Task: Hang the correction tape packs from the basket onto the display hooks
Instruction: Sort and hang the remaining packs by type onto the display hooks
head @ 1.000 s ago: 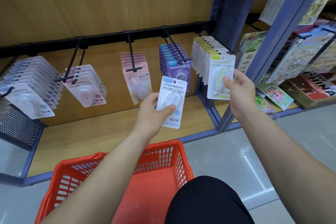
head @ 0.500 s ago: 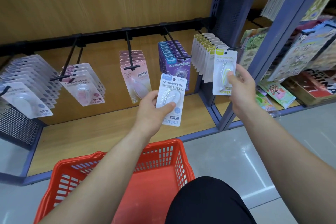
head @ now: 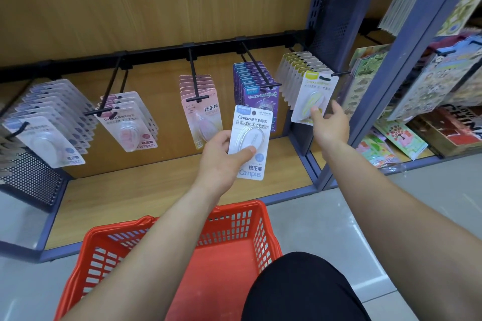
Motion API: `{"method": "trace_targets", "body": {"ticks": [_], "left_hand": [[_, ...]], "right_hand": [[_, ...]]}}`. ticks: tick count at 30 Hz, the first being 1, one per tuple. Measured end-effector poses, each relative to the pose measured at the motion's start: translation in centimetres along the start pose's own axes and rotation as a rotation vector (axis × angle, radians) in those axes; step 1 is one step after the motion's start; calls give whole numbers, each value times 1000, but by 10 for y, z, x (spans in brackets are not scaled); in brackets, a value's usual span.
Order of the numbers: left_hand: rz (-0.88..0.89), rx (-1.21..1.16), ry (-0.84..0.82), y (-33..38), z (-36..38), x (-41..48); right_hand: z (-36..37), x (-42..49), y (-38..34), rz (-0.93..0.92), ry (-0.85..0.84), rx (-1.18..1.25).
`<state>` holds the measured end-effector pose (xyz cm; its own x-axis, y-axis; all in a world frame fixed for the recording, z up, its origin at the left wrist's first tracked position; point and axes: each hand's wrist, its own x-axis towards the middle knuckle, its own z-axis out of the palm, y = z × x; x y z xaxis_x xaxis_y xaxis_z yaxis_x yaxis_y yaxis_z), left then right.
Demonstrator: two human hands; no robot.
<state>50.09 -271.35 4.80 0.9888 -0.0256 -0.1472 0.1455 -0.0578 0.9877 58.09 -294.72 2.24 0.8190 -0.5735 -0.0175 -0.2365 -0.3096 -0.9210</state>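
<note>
My left hand (head: 221,156) grips a white pack (head: 251,138) by its lower half, thumb on the blister, and holds it upright in front of the purple packs (head: 258,94). My right hand (head: 330,125) pinches the bottom of a yellow pack (head: 311,96). Its top sits on the hook (head: 339,74) at the right end of the rail (head: 156,51), foremost in its row. The red basket (head: 234,219) stands below, by the front edge of the shelf (head: 156,190).
</note>
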Motion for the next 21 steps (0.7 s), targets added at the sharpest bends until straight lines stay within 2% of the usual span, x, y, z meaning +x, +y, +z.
{"method": "trace_targets", "body": {"ticks": [2,4,8,11,16,21], "left_hand": [[2,-2,6,2,-3,-1],[3,-1,10,5,-5,-3],[35,-7,8,15,-8,-13],[74,-15,22,26,-14,-25],[170,52,65,61,-49,-52],[160,193,71,94,-115,-84]], "right_hand": [[0,-12,2,56,12,-60],[-1,-35,0,51,-50,-28],[-6,-93,-23,-7,-324,220],[-8,-130,-54,-98,-556,279],[-2,-166,-98,-166,-601,337],[19,-209,-137,-239,-649,345]]}}
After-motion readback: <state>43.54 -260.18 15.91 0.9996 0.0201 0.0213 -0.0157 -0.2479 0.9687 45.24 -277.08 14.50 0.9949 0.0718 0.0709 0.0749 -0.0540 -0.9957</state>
